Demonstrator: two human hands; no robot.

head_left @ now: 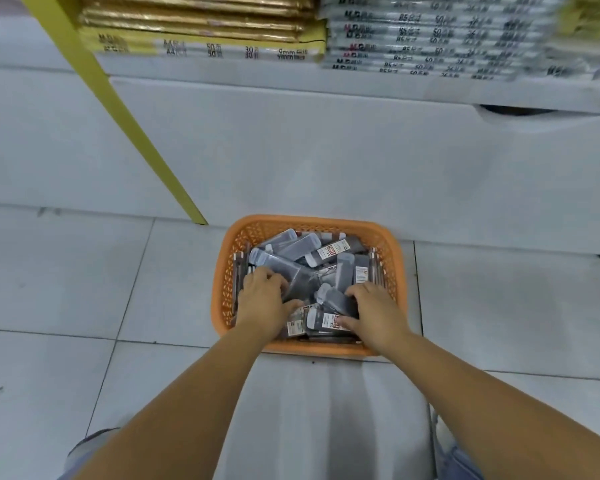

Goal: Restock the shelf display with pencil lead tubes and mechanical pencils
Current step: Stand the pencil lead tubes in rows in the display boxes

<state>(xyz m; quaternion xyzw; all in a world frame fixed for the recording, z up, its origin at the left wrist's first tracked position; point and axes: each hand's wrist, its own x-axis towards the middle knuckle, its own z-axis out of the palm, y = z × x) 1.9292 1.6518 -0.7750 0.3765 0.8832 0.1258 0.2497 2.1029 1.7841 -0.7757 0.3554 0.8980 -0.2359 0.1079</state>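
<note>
While both hands are down in the orange basket (309, 221) on the floor (84, 271), we read it as picking stock, nothing shelved yet.

Lead tube cases (302, 247): heaped loose and criss-crossed, filling the basket. Flat, dark, translucent plastic, some with white-and-red labels.

Left hand (262, 301): fingers (274, 277) curled over cases at the left side of the heap, thumb tucked under one. Right hand (376, 311): fingers curled onto a case near the right wall, thumb pressing a labelled one at the front. Both look clamped on cases. We cannot tell how many each holds.

Thin dark sticks (235, 271) stand along the side walls. Possibly the mechanical pencils, too blurred to confirm.

Handling, our judgement:
- light, rigid shells, so no crush risk at normal grip
- smooth plastic, so a stacked handful will likely slide apart
- leads inside are brittle, so don't drop them
- take each across the narrow width, thumb on one flat face, fingers on the other, near the middle
- align a few flat before lifting, since the heap is tangled and neighbours may drag out

Target shelf (257, 77) is above, carrying stacked notebook packs (430, 39).
</note>
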